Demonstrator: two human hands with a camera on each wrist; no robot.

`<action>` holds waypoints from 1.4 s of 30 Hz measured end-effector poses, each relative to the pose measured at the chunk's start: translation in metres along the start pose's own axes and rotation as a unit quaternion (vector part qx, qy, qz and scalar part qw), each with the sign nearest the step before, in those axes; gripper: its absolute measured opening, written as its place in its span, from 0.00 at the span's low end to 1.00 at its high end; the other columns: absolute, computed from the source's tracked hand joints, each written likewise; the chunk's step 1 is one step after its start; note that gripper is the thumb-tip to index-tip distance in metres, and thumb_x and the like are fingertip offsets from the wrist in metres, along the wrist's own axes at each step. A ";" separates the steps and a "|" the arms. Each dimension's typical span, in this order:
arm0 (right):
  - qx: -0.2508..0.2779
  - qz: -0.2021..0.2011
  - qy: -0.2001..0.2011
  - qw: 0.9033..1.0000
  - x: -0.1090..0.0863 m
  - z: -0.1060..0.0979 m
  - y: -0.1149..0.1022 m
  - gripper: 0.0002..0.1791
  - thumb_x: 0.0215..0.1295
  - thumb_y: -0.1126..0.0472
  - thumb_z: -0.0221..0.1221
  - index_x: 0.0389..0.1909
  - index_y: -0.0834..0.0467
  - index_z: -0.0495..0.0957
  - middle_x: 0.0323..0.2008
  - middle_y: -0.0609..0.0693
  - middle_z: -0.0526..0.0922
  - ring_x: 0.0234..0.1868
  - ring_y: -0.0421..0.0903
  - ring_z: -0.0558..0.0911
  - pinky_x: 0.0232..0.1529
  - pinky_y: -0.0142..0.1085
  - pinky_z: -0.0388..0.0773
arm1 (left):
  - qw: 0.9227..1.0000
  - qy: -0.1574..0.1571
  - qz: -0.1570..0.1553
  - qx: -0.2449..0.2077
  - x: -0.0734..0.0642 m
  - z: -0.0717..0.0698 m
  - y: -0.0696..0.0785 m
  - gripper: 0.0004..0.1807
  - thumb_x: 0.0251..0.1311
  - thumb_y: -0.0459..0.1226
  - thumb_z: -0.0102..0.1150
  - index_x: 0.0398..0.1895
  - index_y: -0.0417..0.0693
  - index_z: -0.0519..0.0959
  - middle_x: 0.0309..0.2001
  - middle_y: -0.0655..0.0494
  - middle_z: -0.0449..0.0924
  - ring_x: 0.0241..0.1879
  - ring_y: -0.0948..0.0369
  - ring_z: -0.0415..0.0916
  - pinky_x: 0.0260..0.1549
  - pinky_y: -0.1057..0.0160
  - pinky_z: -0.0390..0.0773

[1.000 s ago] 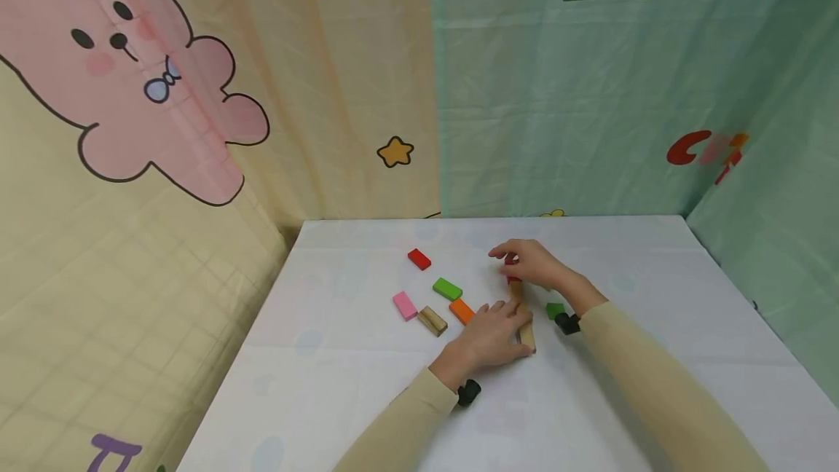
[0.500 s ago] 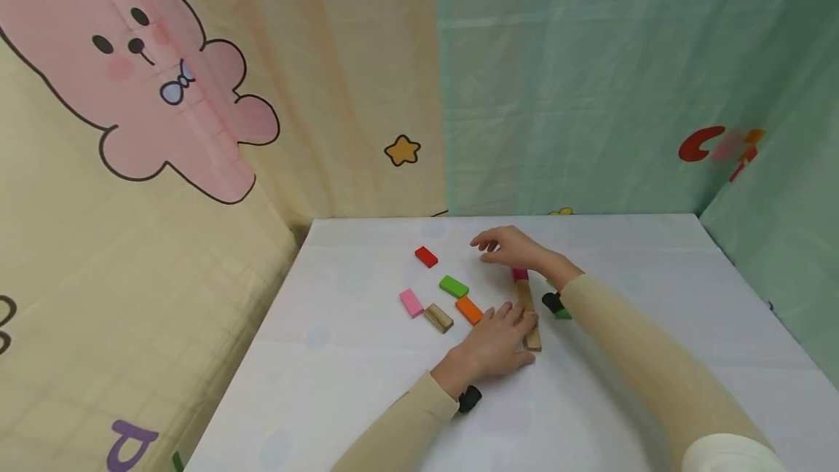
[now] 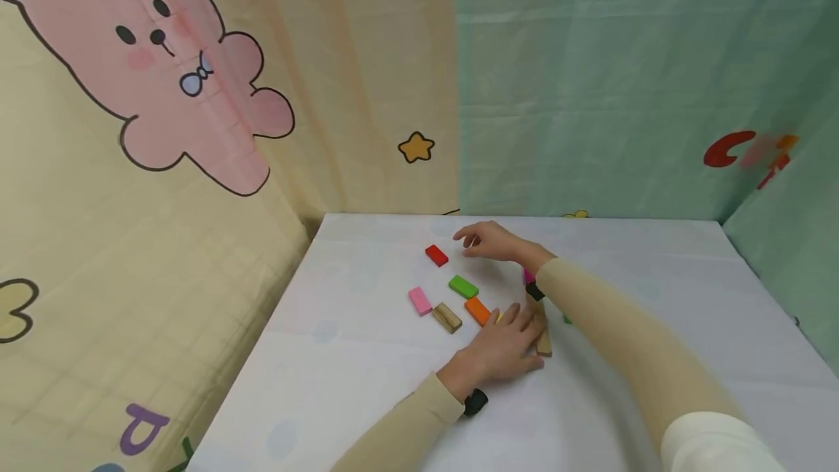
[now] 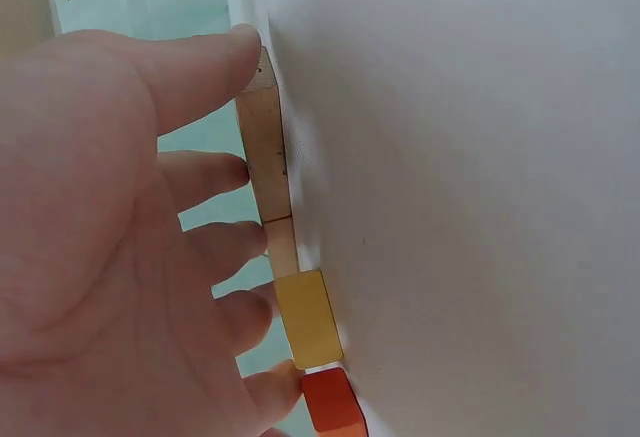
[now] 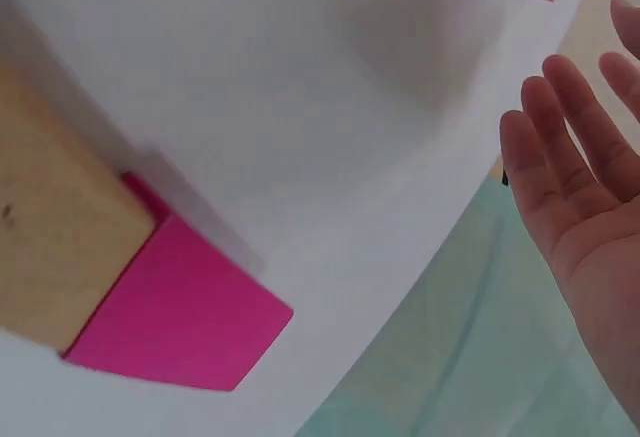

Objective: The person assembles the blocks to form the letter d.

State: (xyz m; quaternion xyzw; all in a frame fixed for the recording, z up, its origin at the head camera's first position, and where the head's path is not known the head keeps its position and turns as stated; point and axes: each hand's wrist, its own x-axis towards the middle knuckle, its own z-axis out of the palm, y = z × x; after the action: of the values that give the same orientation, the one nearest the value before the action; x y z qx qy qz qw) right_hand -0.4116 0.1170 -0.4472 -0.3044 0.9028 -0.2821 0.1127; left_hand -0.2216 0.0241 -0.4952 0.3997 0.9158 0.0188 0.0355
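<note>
My left hand [image 3: 505,349] lies low over a row of plain wooden blocks [image 3: 544,344], fingers spread. In the left wrist view its thumb is at the row's near end, and the fingers reach along the wooden block [image 4: 265,152]. A yellow block [image 4: 310,319] and an orange block [image 4: 334,402] lie by its fingertips. Nothing is in my right hand [image 3: 491,240], which hovers with loosely bent fingers just right of a red block [image 3: 436,256]. A magenta block [image 5: 180,307] meets the wooden row's far end; my right wrist partly covers it in the head view.
Left of the row lie a light green block [image 3: 463,286], a pink block [image 3: 420,301] and a loose wooden block [image 3: 447,317]. A green block [image 3: 567,319] is mostly hidden by the right sleeve. Printed curtains [image 3: 577,108] stand behind the white table [image 3: 367,384].
My right hand has left the magenta block at the row's far end and moved left toward the red block. My left hand stays by the wooden row. The head view has shifted slightly.
</note>
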 end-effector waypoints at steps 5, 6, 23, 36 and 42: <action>0.011 0.000 -0.025 1.000 0.014 0.005 -0.004 0.24 0.70 0.61 0.62 0.66 0.58 0.76 0.50 0.58 0.82 0.51 0.54 0.80 0.52 0.45 0.79 | 1.000 -0.001 0.004 0.004 0.000 -0.002 0.001 0.35 0.71 0.60 0.49 0.78 0.63 0.60 0.78 0.59 0.53 0.76 0.53 0.50 0.71 0.47 0.56; 0.011 -0.001 -0.030 1.000 0.017 0.006 -0.004 0.24 0.70 0.61 0.62 0.66 0.58 0.75 0.50 0.58 0.82 0.51 0.54 0.80 0.52 0.45 0.79 | 1.000 -0.001 0.004 0.005 0.000 -0.002 0.001 0.35 0.71 0.60 0.49 0.78 0.63 0.61 0.77 0.59 0.54 0.76 0.53 0.50 0.71 0.47 0.56; 0.002 -0.001 -0.101 0.995 0.056 0.013 -0.002 0.32 0.69 0.57 0.65 0.73 0.48 0.69 0.50 0.54 0.80 0.48 0.51 0.78 0.51 0.45 0.76 | 1.000 -0.006 -0.006 0.010 -0.001 -0.002 -0.001 0.35 0.70 0.60 0.51 0.77 0.64 0.63 0.78 0.61 0.53 0.76 0.55 0.50 0.71 0.49 0.55; -0.033 0.020 -0.101 0.994 0.061 0.028 0.007 0.29 0.63 0.52 0.70 0.65 0.40 0.74 0.45 0.50 0.77 0.48 0.49 0.74 0.47 0.41 0.76 | 1.000 0.001 -0.005 0.030 -0.003 -0.005 0.003 0.36 0.69 0.61 0.51 0.77 0.64 0.62 0.77 0.62 0.54 0.75 0.56 0.52 0.70 0.49 0.57; -0.025 0.005 -0.089 0.996 0.058 0.026 0.008 0.28 0.59 0.55 0.72 0.61 0.50 0.77 0.48 0.50 0.78 0.48 0.49 0.74 0.49 0.41 0.76 | 1.000 0.006 0.001 0.021 -0.005 -0.007 -0.001 0.36 0.69 0.59 0.53 0.78 0.63 0.61 0.75 0.61 0.57 0.74 0.56 0.52 0.70 0.49 0.57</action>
State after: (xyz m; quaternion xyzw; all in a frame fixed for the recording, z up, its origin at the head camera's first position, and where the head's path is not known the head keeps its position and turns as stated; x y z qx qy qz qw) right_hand -0.4521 0.0752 -0.4751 -0.3262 0.8976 -0.2304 0.1868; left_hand -0.2197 0.0197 -0.4886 0.4013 0.9157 0.0017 0.0211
